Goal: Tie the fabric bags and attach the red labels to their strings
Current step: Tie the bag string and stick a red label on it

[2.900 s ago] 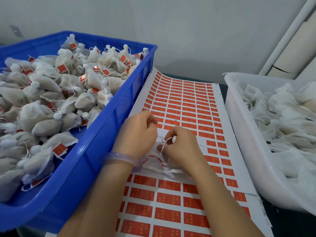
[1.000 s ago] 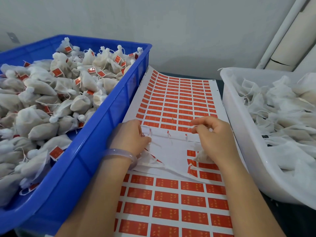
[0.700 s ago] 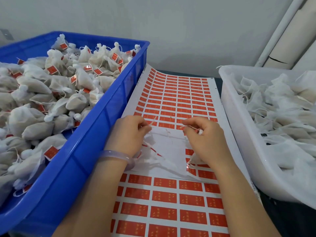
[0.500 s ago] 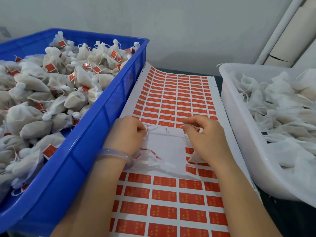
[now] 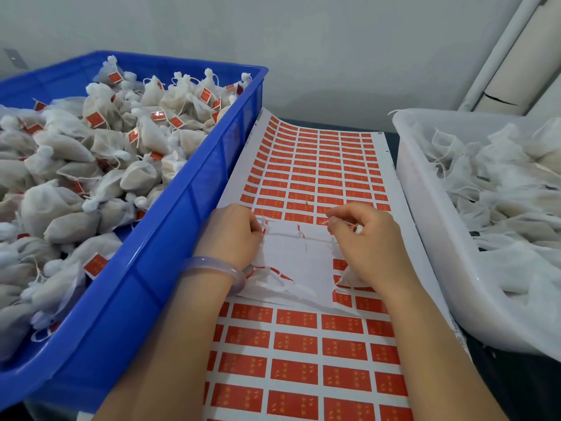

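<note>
- Labels [image 5: 296,343] cover the sheet [image 5: 408,208] on the worktop [image 5: 528,390]: red, with gold characters too small to read.
- My left hand [image 5: 230,235] and right hand [image 5: 364,243] each pinch the string [image 5: 285,235] stretched between them.
- Fabric bag [image 5: 346,278] lies under my right palm, on the sheet.
- Blue crate [image 5: 182,192] holds tagged bags [image 5: 69,226].

left hand [image 5: 230,235], right hand [image 5: 364,241] pinching string [image 5: 285,235], red label sheet [image 5: 303,344]

Drawn apart now — left hand [image 5: 230,235] and right hand [image 5: 365,243], string [image 5: 287,235] stretched between them.
</note>
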A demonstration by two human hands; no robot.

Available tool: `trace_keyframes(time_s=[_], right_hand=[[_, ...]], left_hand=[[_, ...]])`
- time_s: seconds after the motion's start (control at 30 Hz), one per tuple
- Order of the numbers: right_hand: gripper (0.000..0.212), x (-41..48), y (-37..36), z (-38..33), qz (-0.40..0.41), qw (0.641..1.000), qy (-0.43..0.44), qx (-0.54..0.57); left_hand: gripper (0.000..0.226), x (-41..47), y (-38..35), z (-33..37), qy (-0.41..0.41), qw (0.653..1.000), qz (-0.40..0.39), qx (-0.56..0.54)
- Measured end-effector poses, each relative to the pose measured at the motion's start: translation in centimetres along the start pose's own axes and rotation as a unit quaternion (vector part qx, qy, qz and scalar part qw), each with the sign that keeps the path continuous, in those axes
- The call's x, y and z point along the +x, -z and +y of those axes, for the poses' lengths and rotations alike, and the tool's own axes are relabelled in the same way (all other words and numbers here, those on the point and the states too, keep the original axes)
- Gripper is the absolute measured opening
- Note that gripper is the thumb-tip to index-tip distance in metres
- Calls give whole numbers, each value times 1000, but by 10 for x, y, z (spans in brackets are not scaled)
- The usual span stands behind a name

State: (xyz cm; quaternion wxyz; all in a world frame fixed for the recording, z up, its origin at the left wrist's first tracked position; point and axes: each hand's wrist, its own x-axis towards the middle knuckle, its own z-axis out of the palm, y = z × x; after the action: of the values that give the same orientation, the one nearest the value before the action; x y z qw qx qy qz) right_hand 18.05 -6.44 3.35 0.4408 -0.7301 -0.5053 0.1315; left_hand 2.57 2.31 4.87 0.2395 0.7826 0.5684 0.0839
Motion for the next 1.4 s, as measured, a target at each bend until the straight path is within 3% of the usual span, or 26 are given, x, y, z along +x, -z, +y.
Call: trace_keyframes(time_s=[0.2,0.4,0.57,0.97,1.23,1.4], right_hand=[[12,0,-1,0,-6,1000,0,4],[12,0,0,1,-3,1000,-1,8],[11,1,0,1,-3,1000,-1,4],[9,1,-1,1,-5,1000,2,1],[9,1,-1,1,-6,1000,-4,2],[9,1,-1,1,-10,1000,-8,-2]], left_hand=[[31,2,0,-1,-19,999,30,30],[8,2,-4,-6,-4,994,68,-83],[15,-2,0,-6,-40,984,121,-124],[29,-4,-1,4,-55,998,7,32],[18,-8,-2,0,-84,995,38,-30],[22,-8,-2,-2,-83,994,39,-59]])
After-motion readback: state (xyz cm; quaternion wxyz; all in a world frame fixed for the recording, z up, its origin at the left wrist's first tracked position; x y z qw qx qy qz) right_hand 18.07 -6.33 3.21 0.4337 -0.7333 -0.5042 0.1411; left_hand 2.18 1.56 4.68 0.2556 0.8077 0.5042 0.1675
